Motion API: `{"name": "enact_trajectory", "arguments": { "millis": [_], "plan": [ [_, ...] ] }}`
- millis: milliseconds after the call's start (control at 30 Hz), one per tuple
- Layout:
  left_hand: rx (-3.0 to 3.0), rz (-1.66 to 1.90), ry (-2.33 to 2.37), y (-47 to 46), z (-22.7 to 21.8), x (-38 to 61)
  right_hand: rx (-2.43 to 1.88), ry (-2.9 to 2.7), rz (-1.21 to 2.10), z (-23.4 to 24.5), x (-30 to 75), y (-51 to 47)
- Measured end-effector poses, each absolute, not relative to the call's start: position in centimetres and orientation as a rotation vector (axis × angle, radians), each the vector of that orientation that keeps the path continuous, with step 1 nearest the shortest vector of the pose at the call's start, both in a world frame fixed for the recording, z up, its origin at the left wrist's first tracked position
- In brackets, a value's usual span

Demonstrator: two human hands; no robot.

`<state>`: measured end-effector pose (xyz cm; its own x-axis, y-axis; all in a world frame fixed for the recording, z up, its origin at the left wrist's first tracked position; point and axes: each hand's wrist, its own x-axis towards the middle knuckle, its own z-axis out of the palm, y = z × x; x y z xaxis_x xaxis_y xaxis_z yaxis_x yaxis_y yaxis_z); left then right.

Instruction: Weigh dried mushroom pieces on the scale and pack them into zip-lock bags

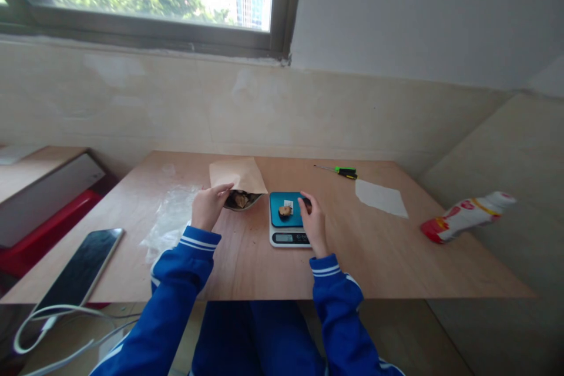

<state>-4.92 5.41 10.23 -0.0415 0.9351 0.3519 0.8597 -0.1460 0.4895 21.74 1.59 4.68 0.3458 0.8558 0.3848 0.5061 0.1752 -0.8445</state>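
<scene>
A small kitchen scale [288, 224] with a teal top sits at the middle of the wooden table [247, 258]. Brown food pieces [284, 210] and a small white tag lie on its platform. My right hand [314, 222] rests on the scale's right side, its fingers pinched on a dark piece. My left hand [208, 205] grips the mouth of a brown paper bag [238, 179], which lies open with more dark pieces showing inside.
Crinkled clear plastic [170, 220] lies left of the bag. A phone [81, 270] with a white cable sits at the front left edge. A green-handled screwdriver [341, 171], a white paper sheet [381, 197] and a red-and-white bottle [467, 217] lie to the right.
</scene>
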Motion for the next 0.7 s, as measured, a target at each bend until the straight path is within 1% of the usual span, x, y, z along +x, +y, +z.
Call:
{"name": "enact_trajectory", "arguments": {
  "millis": [100,200,333,400,500,567,700],
  "plan": [
    [2.083,0.949,1.980,5.5,10.4,-4.8,-1.543,-1.421,0.420,2.6,23.2,3.3],
    [2.077,0.956,1.996,5.6,10.6,-4.9,-1.553,-1.505,0.331,2.5,23.0,4.0],
    [2.081,0.991,1.976,5.7,10.6,-5.0,-1.436,-1.476,0.127,6.0,20.9,2.6],
    [2.082,0.991,1.982,5.8,10.5,-4.9,-1.314,-1.551,0.195,8.2,18.6,1.3],
    [2.070,1.008,1.995,5.7,10.4,-4.6,-1.150,-1.853,0.429,9.8,14.0,0.2],
    [2.055,1.031,2.003,5.5,10.3,-4.4,-1.223,-1.933,0.420,9.4,10.8,0.5],
    [2.046,1.025,2.055,4.8,10.3,-4.1,-1.561,-1.936,0.254,7.4,6.5,2.4]
  ]
}}
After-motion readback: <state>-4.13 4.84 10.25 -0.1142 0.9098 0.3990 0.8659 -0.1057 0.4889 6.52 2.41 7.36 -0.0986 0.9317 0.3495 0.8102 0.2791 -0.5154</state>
